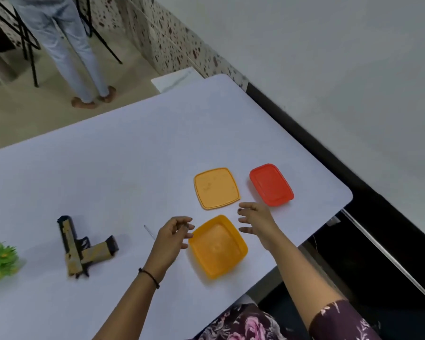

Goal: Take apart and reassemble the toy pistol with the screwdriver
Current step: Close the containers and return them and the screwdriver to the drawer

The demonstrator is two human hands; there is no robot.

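Observation:
The toy pistol [80, 246], tan and black, lies on its side on the white table [108, 168] at the left. A thin screwdriver shaft [149, 232] pokes out from behind my left hand [173, 235]. That hand hovers beside the left edge of an open orange box [217, 246], fingers curled, and seems to pinch something small and dark. My right hand [254, 220] hovers over the box's far right corner with fingers spread and nothing in it.
An orange lid [216, 188] and a red lidded box [271, 184] lie beyond the open box. A green plastic plant [0, 261] sits at the far left. The table's right edge is close. A person's legs [71, 50] stand on the floor beyond the table.

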